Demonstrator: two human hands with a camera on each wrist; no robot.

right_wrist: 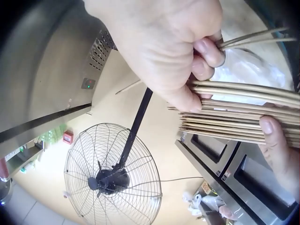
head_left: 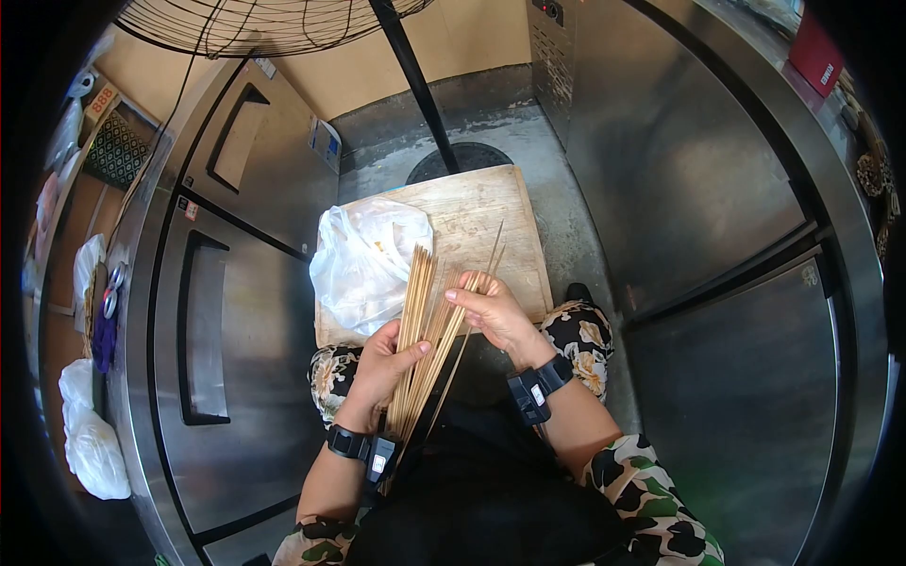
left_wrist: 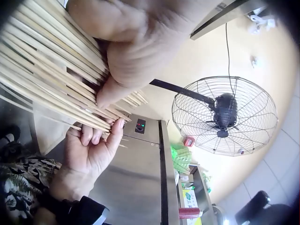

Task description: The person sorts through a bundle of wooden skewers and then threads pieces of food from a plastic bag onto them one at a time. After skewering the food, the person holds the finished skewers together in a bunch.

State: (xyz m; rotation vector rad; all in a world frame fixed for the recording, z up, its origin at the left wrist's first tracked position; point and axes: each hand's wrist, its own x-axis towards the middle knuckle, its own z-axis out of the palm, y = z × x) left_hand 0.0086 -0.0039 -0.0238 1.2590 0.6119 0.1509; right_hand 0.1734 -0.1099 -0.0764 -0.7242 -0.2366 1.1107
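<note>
A fanned bundle of thin bamboo skewers (head_left: 414,307) lies across my left hand (head_left: 379,370), which grips it with the thumb over the top. With thumb and fingertips, my right hand (head_left: 498,316) pinches a few skewers at the upper right part of the bundle. Pointed tips of the skewers (right_wrist: 220,127) line up beside the right thumb in the right wrist view. Two skewers stick out past the right hand's curled fingers there. The left wrist view has the left hand (left_wrist: 145,44) close up, with the right fingers touching the skewer ends.
Ahead of the knees stands a low wooden table (head_left: 486,203) with a crumpled white plastic bag (head_left: 368,259) on it. Steel cabinets (head_left: 698,189) flank both sides. A fan (left_wrist: 225,115) on a black pole rises behind the table. A white bag (head_left: 92,434) hangs at far left.
</note>
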